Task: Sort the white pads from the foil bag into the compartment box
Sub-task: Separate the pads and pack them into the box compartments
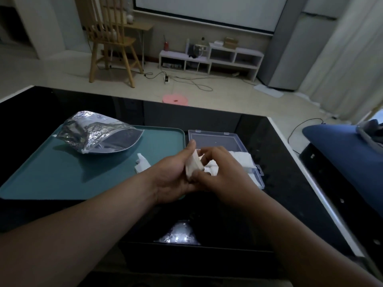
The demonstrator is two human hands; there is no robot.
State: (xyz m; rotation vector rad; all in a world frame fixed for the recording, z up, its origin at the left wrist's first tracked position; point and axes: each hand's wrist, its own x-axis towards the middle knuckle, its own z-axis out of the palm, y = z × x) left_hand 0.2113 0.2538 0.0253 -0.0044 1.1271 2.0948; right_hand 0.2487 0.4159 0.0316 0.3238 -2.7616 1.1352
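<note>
Bag (97,133): crumpled foil, on the tray's far-left part, mouth open toward the tray's right. Can't see what's left inside. Tray (41,172): teal, sits on the dark bench (275,162). Loose pads (142,164): a couple of white ones on the tray near its right edge, just off the bag mouth.

Left hand (174,177): over the tray's right edge, thumb up, fingers curled, gripping a pad (193,164). It may be a small stack, count unclear. Right hand (226,175): just right of the tray, thumb and bent fingers pinching the same pad from the other side. Both hands are closed on it, and the pad is in the air, not in the box.

Box (217,139): clear, lid open, right beside the tray. Boxed pads (242,158) make a white heap in its near part. The compartments are hidden by the hands.

Handling, a guess: the pad is light, soft and bendy, likely clings to its neighbours, and is neither fragile nor slippery. Take it at an edge or corner with a light pinch and peel one off with the thumb. Squeezing hard would crumple it. Release it low in the box, since it could flutter.
</note>
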